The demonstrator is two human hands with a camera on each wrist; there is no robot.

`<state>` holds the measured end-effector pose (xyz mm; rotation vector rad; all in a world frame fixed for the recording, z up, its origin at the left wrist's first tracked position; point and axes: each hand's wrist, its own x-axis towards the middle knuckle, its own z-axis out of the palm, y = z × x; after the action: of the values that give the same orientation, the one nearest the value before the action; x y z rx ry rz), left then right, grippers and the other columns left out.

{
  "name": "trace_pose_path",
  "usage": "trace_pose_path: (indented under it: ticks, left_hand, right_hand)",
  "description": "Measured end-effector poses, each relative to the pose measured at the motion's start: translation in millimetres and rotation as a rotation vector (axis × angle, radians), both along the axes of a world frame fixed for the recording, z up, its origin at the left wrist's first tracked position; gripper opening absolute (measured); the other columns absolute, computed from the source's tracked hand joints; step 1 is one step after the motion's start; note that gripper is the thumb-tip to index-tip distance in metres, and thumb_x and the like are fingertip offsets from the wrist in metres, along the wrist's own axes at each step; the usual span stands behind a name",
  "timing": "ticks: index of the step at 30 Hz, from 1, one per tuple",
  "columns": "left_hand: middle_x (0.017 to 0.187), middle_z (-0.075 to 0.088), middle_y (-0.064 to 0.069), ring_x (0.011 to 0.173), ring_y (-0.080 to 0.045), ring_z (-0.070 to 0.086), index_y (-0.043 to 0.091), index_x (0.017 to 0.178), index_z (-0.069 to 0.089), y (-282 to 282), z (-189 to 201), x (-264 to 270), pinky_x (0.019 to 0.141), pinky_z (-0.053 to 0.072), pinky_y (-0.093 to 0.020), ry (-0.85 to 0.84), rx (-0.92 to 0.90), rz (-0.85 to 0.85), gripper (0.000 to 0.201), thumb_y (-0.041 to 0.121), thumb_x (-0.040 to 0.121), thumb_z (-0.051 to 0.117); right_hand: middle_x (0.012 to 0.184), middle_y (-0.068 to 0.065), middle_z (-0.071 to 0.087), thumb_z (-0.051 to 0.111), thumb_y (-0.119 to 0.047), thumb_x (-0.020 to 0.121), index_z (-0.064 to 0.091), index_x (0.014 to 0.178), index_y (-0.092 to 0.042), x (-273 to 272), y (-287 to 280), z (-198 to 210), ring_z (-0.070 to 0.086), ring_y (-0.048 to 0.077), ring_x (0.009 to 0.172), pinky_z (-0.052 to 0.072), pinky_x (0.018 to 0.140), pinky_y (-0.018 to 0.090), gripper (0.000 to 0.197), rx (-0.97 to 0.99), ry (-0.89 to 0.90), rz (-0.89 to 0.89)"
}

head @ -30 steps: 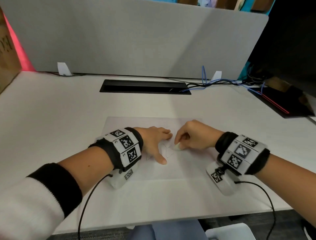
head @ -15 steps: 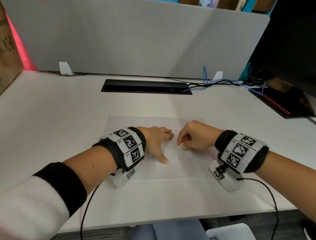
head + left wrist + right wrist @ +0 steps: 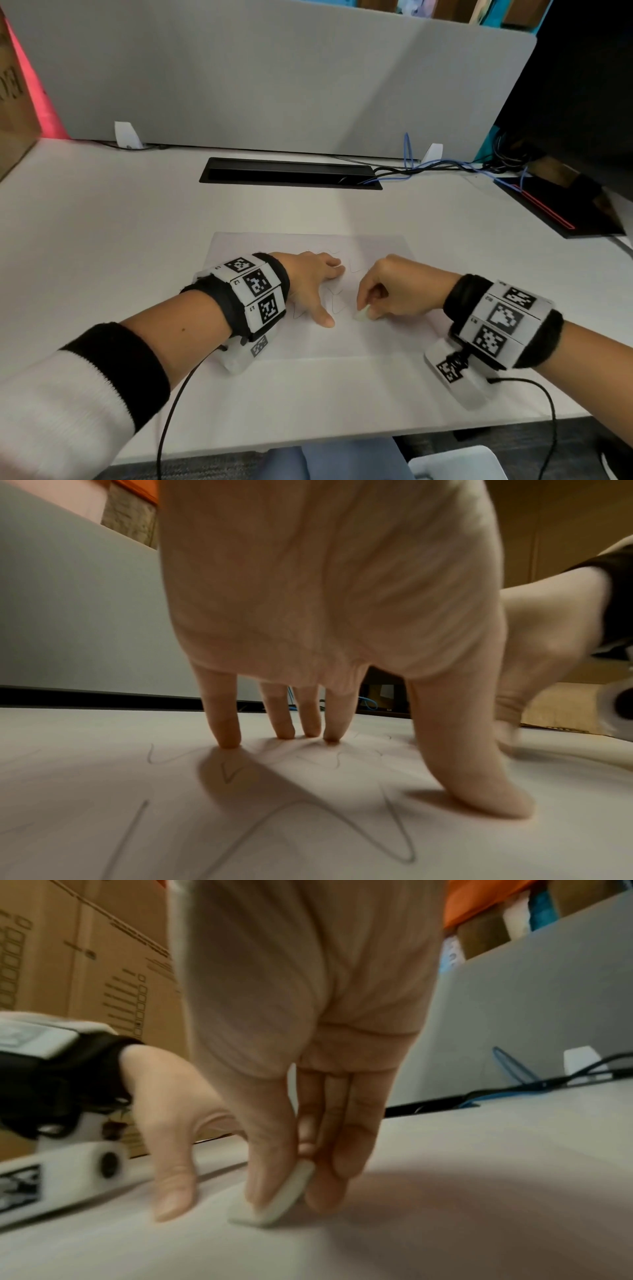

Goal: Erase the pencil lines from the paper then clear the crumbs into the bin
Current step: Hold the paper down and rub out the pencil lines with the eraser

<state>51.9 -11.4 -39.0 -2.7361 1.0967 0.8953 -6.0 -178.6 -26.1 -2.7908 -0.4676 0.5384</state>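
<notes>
A white sheet of paper [image 3: 373,339] lies flat on the desk, with thin pencil lines [image 3: 394,840] drawn near its middle. My left hand [image 3: 315,284] presses on the paper with straight, spread fingers [image 3: 227,723], thumb [image 3: 479,785] flat, just left of the lines. My right hand [image 3: 387,291] pinches a small white eraser [image 3: 362,314] between thumb and fingers, its lower edge touching the paper beside the left thumb. The wrist view shows the eraser [image 3: 284,1196] tilted on the sheet. A white bin corner [image 3: 455,462] peeks below the desk's front edge.
A grey divider panel [image 3: 274,75] backs the desk, with a black cable slot [image 3: 291,173] and blue and black cables [image 3: 428,168] in front of it. A black device with a red line [image 3: 555,212] sits at the right. A cardboard box [image 3: 13,102] stands at far left.
My right hand has slid the eraser toward me and slightly right over the paper, from beside the left fingertips to beside the left thumb tip. The left hand stays pressed in place.
</notes>
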Motion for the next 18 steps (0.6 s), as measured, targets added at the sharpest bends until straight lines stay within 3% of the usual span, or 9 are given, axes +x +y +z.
trace_pose_path:
  ticks: [2,5,10,14,18]
  left_hand:
    - [0.156,-0.006,0.014,0.144,-0.013,0.001,0.025,0.150,0.002,0.7,-0.4,0.3,0.117,0.017,-0.045,0.002,-0.003,0.000,0.099,0.053,0.079,0.065]
    - [0.156,-0.006,0.014,0.144,-0.013,0.001,0.025,0.150,0.001,0.5,-0.9,1.0,0.117,0.017,-0.046,0.006,-0.001,0.003,0.100,0.053,0.078,0.065]
    - [0.157,-0.005,0.013,0.144,-0.012,0.002,0.024,0.150,0.002,-0.5,-1.1,0.0,0.117,0.016,-0.043,-0.008,-0.003,-0.002,0.099,0.052,0.079,0.065]
    - [0.157,-0.006,0.012,0.144,-0.013,0.001,0.024,0.150,0.001,0.1,-0.1,-0.6,0.118,0.015,-0.043,-0.005,-0.007,-0.002,0.099,0.052,0.079,0.064]
    - [0.157,-0.006,0.013,0.144,-0.012,0.001,0.024,0.150,0.002,1.3,-0.4,-0.1,0.118,0.014,-0.043,0.001,-0.011,-0.005,0.099,0.052,0.079,0.065]
  right_hand:
    - [0.071,-0.003,0.059,0.067,-0.011,0.078,0.072,0.093,-0.014,11.8,-4.6,0.8,0.051,0.004,0.061,0.037,0.058,0.007,0.015,0.006,-0.072,-0.062]
    - [0.075,0.002,0.062,0.068,-0.012,0.078,0.071,0.093,-0.013,11.7,-5.2,-1.4,0.051,0.008,0.063,0.042,0.064,0.017,0.015,-0.009,-0.055,-0.076]
    - [0.071,-0.002,0.061,0.068,-0.015,0.079,0.073,0.093,-0.016,-2.2,2.5,0.7,0.051,0.003,0.060,0.040,0.061,0.010,0.015,0.008,0.016,0.022]
    - [0.075,0.002,0.059,0.068,-0.015,0.079,0.071,0.093,-0.013,16.5,-3.5,-0.2,0.052,0.013,0.067,0.043,0.067,0.020,0.015,-0.001,-0.086,-0.069]
    - [0.073,-0.001,0.062,0.067,-0.012,0.078,0.072,0.093,-0.016,-3.3,-0.2,-4.2,0.051,0.005,0.061,0.041,0.063,0.013,0.016,0.003,0.024,0.016]
